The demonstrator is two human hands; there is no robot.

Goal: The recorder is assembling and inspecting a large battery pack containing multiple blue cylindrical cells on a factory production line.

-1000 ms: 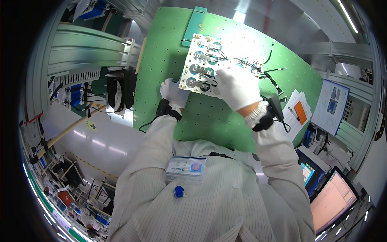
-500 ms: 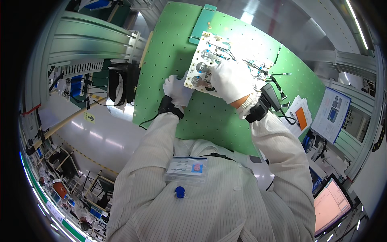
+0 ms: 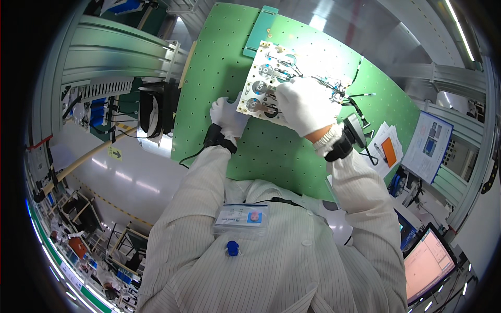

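Observation:
A pale plate-shaped assembly lies on the green perforated bench top, carrying several round grey discs, dark slots and thin wires. My left hand, in a white glove, holds the plate's near left edge, its fingers bent and partly hidden at the rim. Over the plate's right part is my right hand, also gloved, with its fingers drawn together and pointing at the discs. Whatever those fingertips pinch is too small or hidden to make out. Black wires bunch just beyond the right hand, where bright glare washes out the detail.
A teal bar lies at the bench's far edge. To the right are loose papers with an orange card, a document board and a lit monitor. A metal-framed rack stands at left.
My right hand has shifted slightly right and nearer, with its wrist and the strapped-on device turning. The left hand and plate have stayed almost in place.

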